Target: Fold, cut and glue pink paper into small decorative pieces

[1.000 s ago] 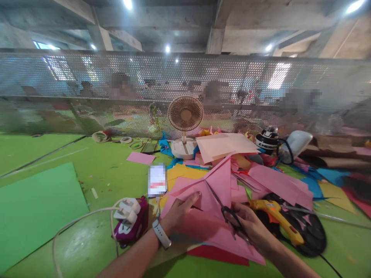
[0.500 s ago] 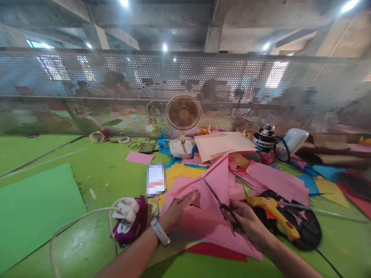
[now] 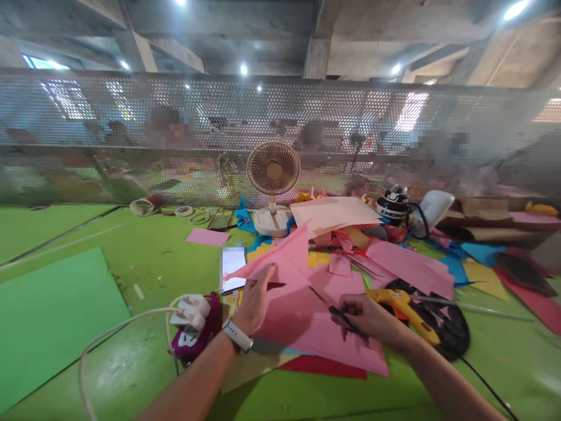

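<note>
My left hand [image 3: 255, 301], with a white watch band on the wrist, grips a folded piece of pink paper [image 3: 289, 254] that tilts up off the stack. In my right hand [image 3: 362, 316] is a pair of dark scissors [image 3: 339, 316], blades pointing up and left toward the raised paper. The scissor tips sit just right of that piece, above a larger pink sheet [image 3: 291, 318]. Beneath it a red sheet [image 3: 326, 366] sticks out at the front. A phone [image 3: 234, 269] lies left of the paper, its screen blurred and partly covered by the pink point.
A yellow glue gun [image 3: 409, 313] rests on a black pad at right. A purple power strip [image 3: 195, 336] with white plugs and a cable is at left, near a green sheet [image 3: 56, 321]. A small fan [image 3: 274, 169] stands before the perforated screen [image 3: 210, 128].
My left hand has lifted the pink piece and drawn it left, away from the scissors. The scissors, closing, now sit apart from it in my right hand. The view has shifted slightly.
</note>
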The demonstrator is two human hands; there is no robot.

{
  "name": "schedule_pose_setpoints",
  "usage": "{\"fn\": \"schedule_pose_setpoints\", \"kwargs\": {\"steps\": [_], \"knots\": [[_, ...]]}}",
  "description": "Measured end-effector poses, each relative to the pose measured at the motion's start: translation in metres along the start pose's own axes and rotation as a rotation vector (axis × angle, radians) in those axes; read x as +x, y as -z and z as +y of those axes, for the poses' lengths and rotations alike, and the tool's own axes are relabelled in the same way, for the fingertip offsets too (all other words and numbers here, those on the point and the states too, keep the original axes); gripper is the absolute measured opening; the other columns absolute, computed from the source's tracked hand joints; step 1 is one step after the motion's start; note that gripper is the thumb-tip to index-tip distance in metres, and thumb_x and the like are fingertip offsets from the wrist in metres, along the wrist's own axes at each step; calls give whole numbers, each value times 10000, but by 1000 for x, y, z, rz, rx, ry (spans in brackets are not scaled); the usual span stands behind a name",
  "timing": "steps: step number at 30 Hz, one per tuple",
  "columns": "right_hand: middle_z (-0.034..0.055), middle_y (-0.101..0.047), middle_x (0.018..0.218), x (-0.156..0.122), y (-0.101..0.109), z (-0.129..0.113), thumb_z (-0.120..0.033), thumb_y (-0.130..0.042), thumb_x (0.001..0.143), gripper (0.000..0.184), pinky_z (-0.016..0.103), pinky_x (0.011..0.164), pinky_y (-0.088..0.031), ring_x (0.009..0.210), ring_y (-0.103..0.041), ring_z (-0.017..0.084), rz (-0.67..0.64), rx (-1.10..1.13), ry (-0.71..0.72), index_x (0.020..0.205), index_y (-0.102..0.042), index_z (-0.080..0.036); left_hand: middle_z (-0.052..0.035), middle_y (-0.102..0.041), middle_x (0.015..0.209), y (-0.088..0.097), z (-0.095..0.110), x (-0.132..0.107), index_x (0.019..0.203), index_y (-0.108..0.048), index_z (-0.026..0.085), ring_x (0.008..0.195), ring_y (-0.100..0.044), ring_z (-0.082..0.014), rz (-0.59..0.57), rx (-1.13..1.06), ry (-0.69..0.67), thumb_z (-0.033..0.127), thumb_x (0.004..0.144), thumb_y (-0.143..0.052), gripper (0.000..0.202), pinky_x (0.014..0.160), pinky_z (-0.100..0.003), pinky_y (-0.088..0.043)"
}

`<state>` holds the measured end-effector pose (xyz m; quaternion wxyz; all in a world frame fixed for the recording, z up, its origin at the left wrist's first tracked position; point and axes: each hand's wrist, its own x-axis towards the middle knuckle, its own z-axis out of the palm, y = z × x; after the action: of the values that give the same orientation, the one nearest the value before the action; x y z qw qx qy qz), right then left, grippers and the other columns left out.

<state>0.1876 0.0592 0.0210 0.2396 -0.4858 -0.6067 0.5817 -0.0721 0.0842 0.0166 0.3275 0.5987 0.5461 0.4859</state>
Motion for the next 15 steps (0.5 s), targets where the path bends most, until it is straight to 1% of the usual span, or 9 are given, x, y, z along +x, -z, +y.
{"fn": "schedule_pose_setpoints", "kwargs": {"steps": [2, 4, 6, 7, 9, 11, 13, 14, 15], "knots": [[4, -610, 555, 4, 5, 4, -506, -609, 706, 364, 174, 351, -318, 367, -424, 60, 73, -152, 33, 697, -572, -144, -63, -632, 1091, 1, 1, 1, 1123, -596, 191, 926, -627, -230, 45, -80, 22, 293, 774, -462, 387, 895, -390, -462], [13, -605, 583, 5, 10, 4, -468, -607, 713, 321, 197, 421, -338, 459, -472, 90, 171, -357, 131, 663, -622, -152, -68, -602, 1128, 2, 2, 2, 1130, -590, 190, 842, -651, -205, 54, -114, 23, 260, 766, -458, 394, 879, -381, -473], [20, -609, 604, 4, 16, -1, -427, -601, 724, 273, 217, 481, -330, 543, -501, 118, 249, -577, 219, 645, -660, -172, -63, -595, 1135, 3, 3, 1, 1126, -591, 195, 833, -651, -193, 52, -141, 14, 236, 748, -467, 400, 876, -372, -477], [20, -612, 604, 2, 21, -5, -416, -595, 730, 260, 223, 491, -314, 559, -504, 126, 280, -674, 231, 645, -671, -181, -61, -605, 1117, 4, 4, 0, 1112, -600, 194, 840, -647, -193, 51, -163, 13, 231, 735, -480, 397, 870, -366, -481], [18, -615, 592, 1, 34, -14, -415, -579, 742, 260, 230, 480, -272, 541, -500, 129, 323, -816, 196, 654, -679, -191, -54, -631, 1062, 4, 12, -1, 1055, -630, 190, 842, -639, -196, 51, -203, 22, 233, 707, -519, 367, 849, -349, -494], [22, -636, 624, 2, 51, -22, -409, -579, 741, 253, 230, 474, -255, 543, -513, 132, 361, -922, 155, 663, -679, -190, -45, -651, 1000, 4, 25, -2, 961, -664, 182, 814, -636, -193, 46, -236, 37, 250, 695, -545, 299, 824, -334, -505], [25, -650, 646, 9, 73, -26, -381, -566, 751, 237, 226, 486, -270, 568, -538, 139, 396, -1033, 121, 669, -676, -188, -42, -661, 838, 4, 39, -3, 776, -678, 162, 781, -626, -201, 101, -336, 133, 311, 714, -538, 214, 736, -320, -534], [25, -645, 626, 13, 84, -27, -378, -555, 760, 248, 225, 491, -278, 569, -547, 141, 434, -1105, 87, 656, -670, -184, -42, -654, 788, 3, 45, -3, 726, -670, 155, 762, -621, -200, 73, -386, 171, 333, 718, -541, 219, 703, -313, -540], [24, -643, 623, 18, 95, -27, -378, -547, 767, 249, 224, 496, -288, 578, -557, 144, 512, -1168, 54, 674, -672, -185, -39, -646, 768, 2, 49, -3, 711, -663, 152, 747, -615, -192, 47, -431, 188, 339, 714, -553, 216, 684, -304, -543]]}}
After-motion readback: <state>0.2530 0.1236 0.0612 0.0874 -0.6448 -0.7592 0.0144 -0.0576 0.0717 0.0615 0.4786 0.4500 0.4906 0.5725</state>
